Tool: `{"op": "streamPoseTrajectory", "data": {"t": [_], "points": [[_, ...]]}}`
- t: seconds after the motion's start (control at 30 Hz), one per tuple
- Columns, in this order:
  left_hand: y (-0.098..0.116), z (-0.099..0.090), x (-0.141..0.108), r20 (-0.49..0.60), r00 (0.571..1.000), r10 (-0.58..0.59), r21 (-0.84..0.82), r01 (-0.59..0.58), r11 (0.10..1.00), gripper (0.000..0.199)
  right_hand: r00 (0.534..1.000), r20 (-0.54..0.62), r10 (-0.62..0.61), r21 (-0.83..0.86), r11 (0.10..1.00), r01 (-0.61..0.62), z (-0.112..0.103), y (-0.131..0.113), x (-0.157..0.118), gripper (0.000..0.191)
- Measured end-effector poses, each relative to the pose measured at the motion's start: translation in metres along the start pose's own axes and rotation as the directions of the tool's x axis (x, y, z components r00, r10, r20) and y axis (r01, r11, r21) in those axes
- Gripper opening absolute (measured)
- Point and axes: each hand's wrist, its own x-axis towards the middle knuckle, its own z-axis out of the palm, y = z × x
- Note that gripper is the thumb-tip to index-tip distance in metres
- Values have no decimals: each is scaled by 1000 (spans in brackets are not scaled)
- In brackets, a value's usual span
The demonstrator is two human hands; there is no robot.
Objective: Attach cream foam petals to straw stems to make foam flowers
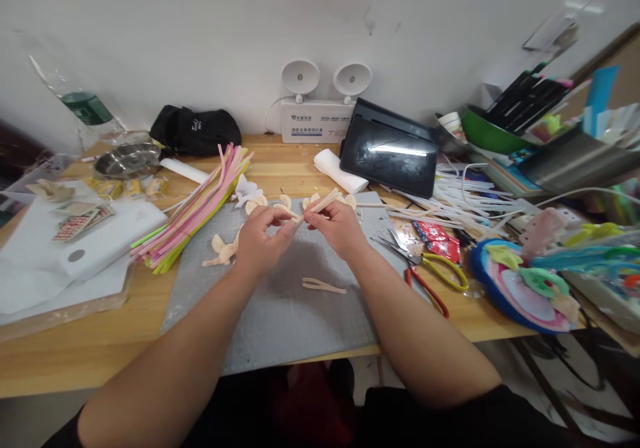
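My left hand point(265, 235) and my right hand point(337, 225) meet above a grey cutting mat point(280, 328). My right hand is closed on a cream pipe cleaner point(327, 199), folded into a bundle, with part of it showing above the fingers. Thumb and fingers of my left hand pinch its left end. A folded cream pipe cleaner point(324, 286) lies on the mat below my hands. Cream petal-shaped pieces point(220, 251) lie left of my left hand, and more sit behind both hands, partly hidden.
Pink and green pipe cleaners point(195, 215) lie bundled on the left. At right are yellow-handled scissors point(445, 269), red-handled pliers point(427, 291), a blue round tray point(483, 281) and white pipe cleaners point(465, 195). A black tablet-like device point(390, 151) leans at the back.
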Motion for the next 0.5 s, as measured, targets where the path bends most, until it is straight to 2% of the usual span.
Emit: {"op": "streamPoseTrajectory", "data": {"t": [0.07, 0.13, 0.2, 0.33, 0.5], "points": [[0, 0, 0, 74, 990, 118, 112, -125, 986, 12, 999, 35, -8, -56, 998, 10, 1, 1, -1, 14], [-1, 1, -1, 138, 983, 119, 130, -137, 982, 8, 998, 57, -5, -88, 996, 10, 2, 0, -2, 13], [-1, 4, -3, 143, 988, 54, 95, -68, 993, 8, 998, 60, 9, -107, 994, -2, 2, -2, -2, 15], [0, 7, -5, 140, 985, -98, -84, 111, 990, 16, 999, 35, 9, -130, 992, -4, 3, -6, -3, 19], [0, 8, -6, 142, 967, -211, -226, 239, 944, 19, 999, 25, -32, -149, 988, 35, 7, -7, -6, 16]]}}
